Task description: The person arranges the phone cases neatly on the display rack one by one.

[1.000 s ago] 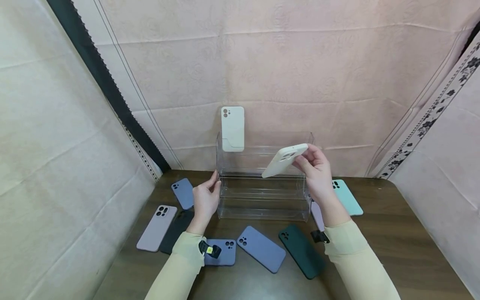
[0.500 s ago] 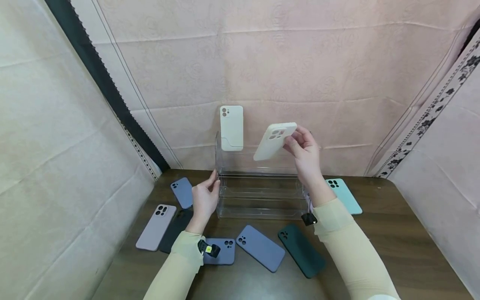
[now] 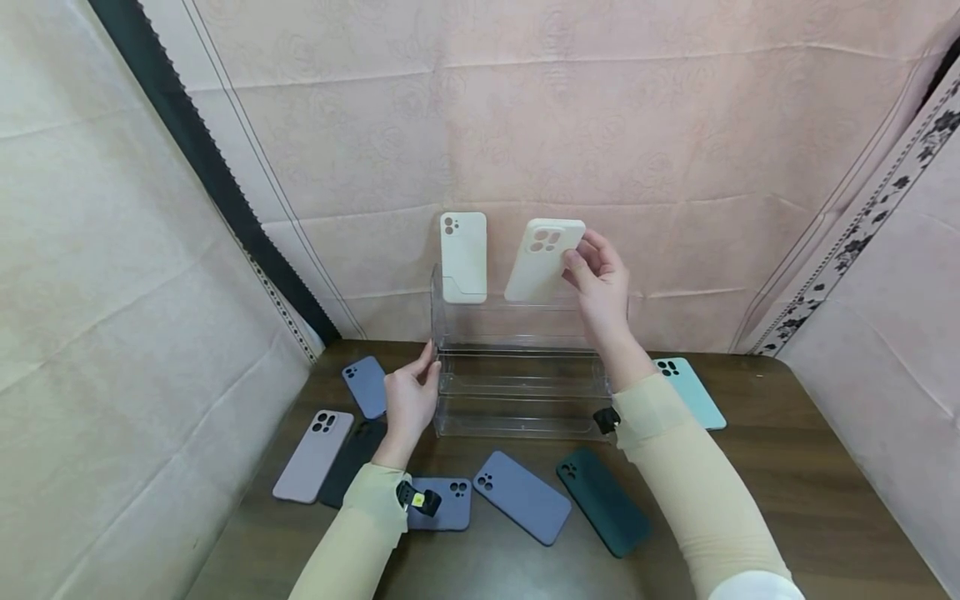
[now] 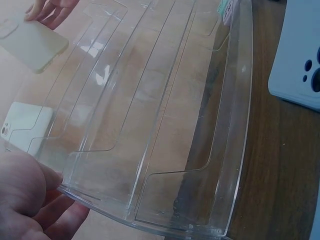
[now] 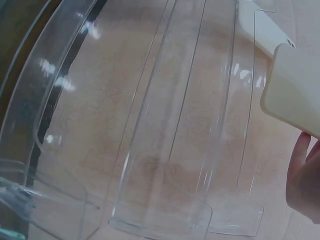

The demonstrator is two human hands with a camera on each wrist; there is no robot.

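Note:
A clear plastic stepped rack (image 3: 525,428) stands at the back of the table. My left hand (image 3: 408,404) grips its left side edge, the thumb on one face and the fingers behind in the left wrist view. My right hand (image 3: 600,300) pinches a cream phone case (image 3: 534,268) by its right edge, above the rack's top tier. The case leans a little, camera cutouts facing me and toward the top. Left of it, a white phone case (image 3: 464,254) stands upright in the top tier. In the right wrist view the cream case (image 5: 297,95) overlaps the rack's upper edge.
Around the rack lie a lilac case (image 3: 311,458), a black case (image 3: 352,467), a dark green case (image 3: 604,504), a mint case (image 3: 693,396) and several blue ones, including a periwinkle case (image 3: 522,498). A pale cloth wall (image 3: 675,125) rises behind the table.
My right hand has lifted the cream phone case up and left, from in front of the rack to above its top tier, turning it more upright. My left hand has stayed at the rack's side.

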